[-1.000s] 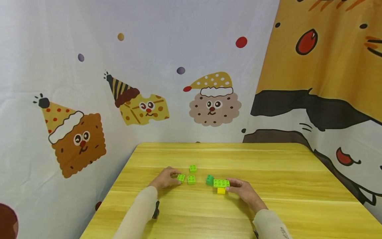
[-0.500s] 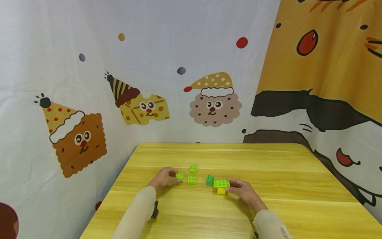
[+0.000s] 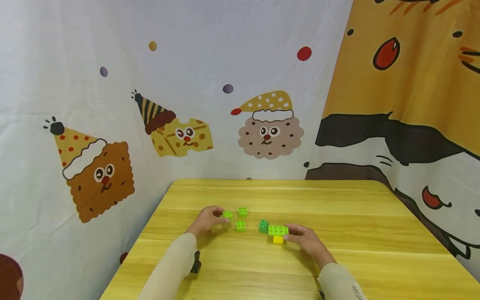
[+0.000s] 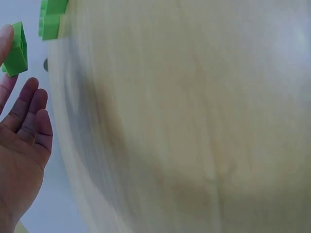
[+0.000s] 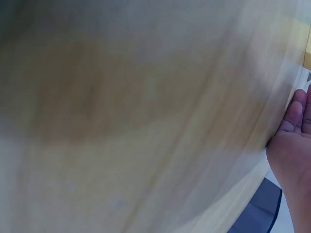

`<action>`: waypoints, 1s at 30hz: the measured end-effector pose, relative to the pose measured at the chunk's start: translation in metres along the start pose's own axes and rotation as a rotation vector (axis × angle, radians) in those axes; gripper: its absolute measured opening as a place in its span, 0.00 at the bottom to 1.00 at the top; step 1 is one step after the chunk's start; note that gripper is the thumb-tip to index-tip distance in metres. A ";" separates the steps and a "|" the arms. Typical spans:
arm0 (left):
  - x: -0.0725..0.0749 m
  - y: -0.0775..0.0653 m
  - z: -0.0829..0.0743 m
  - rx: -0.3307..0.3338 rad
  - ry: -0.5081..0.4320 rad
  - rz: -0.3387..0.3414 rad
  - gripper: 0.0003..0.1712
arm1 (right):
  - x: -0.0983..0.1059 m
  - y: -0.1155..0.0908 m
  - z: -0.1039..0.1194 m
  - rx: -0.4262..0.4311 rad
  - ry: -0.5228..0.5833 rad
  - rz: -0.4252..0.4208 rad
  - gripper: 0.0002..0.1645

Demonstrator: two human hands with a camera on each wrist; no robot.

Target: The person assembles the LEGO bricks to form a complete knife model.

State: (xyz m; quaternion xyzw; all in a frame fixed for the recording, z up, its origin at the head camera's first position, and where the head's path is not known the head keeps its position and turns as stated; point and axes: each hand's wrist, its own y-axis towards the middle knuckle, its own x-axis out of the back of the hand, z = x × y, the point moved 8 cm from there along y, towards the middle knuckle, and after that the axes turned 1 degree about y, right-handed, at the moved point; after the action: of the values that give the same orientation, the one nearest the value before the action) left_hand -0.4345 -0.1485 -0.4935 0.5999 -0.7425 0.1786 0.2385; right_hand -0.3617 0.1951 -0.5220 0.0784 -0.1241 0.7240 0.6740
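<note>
**Small lime-green brick (image 3: 227,214) pinched in the left hand (image 3: 208,220)**

Held above the left part of the worktop (image 3: 225,266), between thumb and fingertip. Bright and square-topped, with round studs; tilted in the left wrist view, showing a hollow underside. Blurred along the lower part in the head view. Left hand's remaining fingers loosely bent.

Near it on the worktop, two of the same colour and shape: a rear brick (image 3: 243,212) and a front brick (image 3: 240,226), apart from each other.

Farther right, gripped at its right end by the fingers of the right hand (image 3: 305,239), a long lime-green brick (image 3: 278,230) with two rows of four studs, lying level on top of a yellow brick (image 3: 278,240). Just left of that, a darker green brick (image 3: 263,226); contact impossible to tell.
</note>
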 end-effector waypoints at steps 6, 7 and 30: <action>-0.008 0.001 -0.014 -0.037 -0.029 0.016 0.20 | 0.000 0.000 0.000 -0.012 0.020 -0.007 0.28; -0.010 0.001 -0.016 -0.040 -0.033 0.021 0.19 | 0.001 -0.001 0.000 -0.014 0.023 -0.009 0.28; -0.037 0.003 -0.058 -0.119 -0.058 0.049 0.16 | 0.000 -0.001 0.000 -0.018 0.014 0.020 0.30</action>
State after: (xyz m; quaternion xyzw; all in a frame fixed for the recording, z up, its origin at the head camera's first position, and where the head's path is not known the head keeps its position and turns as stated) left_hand -0.4230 -0.0862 -0.4666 0.5712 -0.7730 0.1224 0.2476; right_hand -0.3610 0.1948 -0.5216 0.0659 -0.1266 0.7300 0.6684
